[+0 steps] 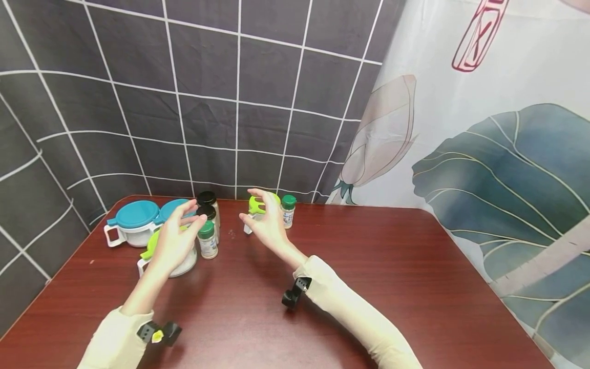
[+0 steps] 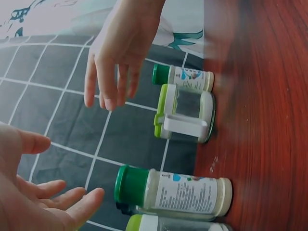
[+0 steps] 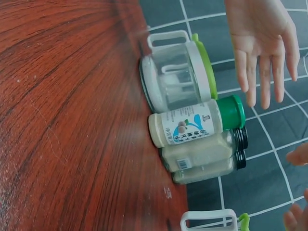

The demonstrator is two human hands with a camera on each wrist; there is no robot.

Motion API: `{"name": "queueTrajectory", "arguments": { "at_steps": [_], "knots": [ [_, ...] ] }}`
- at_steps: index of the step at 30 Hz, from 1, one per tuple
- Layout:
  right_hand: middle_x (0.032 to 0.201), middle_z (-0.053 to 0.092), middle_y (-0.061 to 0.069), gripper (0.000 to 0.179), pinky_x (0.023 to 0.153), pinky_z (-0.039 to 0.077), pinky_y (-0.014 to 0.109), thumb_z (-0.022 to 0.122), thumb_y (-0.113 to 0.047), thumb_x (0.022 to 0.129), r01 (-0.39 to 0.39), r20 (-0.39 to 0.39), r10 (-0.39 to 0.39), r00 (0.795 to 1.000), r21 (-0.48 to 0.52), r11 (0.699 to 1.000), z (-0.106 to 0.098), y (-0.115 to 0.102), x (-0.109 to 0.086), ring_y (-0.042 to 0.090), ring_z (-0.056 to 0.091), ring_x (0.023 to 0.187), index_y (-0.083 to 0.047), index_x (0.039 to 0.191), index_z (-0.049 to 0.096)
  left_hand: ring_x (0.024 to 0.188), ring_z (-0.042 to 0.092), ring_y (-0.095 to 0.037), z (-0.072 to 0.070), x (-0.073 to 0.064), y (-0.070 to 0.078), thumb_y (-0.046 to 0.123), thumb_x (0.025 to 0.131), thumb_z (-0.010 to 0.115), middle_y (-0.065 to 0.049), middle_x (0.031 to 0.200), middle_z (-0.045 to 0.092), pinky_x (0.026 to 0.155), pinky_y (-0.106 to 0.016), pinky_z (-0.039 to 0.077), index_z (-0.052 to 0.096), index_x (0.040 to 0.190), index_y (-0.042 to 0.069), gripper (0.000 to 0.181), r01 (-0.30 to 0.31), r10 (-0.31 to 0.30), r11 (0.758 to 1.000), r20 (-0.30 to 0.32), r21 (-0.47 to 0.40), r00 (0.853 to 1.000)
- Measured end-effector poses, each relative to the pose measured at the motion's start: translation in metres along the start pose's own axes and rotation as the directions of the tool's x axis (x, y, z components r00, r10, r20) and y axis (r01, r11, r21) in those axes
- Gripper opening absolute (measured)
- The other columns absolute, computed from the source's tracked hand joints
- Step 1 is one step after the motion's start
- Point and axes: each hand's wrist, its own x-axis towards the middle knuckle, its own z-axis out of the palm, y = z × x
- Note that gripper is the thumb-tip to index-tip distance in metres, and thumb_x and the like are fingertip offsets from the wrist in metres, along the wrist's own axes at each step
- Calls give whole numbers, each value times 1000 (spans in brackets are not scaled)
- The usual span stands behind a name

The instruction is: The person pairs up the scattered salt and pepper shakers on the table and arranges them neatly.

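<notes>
My left hand hovers over a lime-lidded glass jar, its fingers extended and holding nothing. Beside that jar stands a green-capped seasoning shaker, its printed label plain in the right wrist view. Two black-capped bottles stand just behind the shaker. My right hand, also holding nothing, is raised in front of a second lime-lidded jar, partly hiding it in the head view. Another green-capped shaker stands to the right of this jar. Both hands appear apart from the containers.
Two blue-lidded jars with white handles stand at the table's back left. The reddish-brown table ends against a grey grid-patterned curtain, with a white leaf-printed curtain on the right.
</notes>
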Motion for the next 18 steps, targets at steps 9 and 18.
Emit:
{"name": "queueTrajectory", "arguments": {
  "at_steps": [9, 18],
  "knots": [
    [125, 58, 16, 55, 94, 48, 48, 77, -6, 77, -48, 49, 43, 998, 105, 993, 8, 1, 0, 33, 57, 112, -3, 127, 54, 126, 50, -40, -8, 1, -7, 31, 99, 50, -23, 145, 44, 102, -52, 41, 32, 147, 1, 59, -6, 7, 1000, -21, 30, 1000],
    [121, 61, 12, 53, 93, 50, 45, 78, -8, 77, -80, 65, 73, 995, 106, 991, 17, 3, 1, 26, 58, 109, -5, 125, 55, 124, 51, -42, -16, 1, -16, 29, 99, 50, -26, 142, 46, 102, -53, 41, 35, 145, -1, 57, -18, 20, 999, -48, 46, 999]
  ]
}}
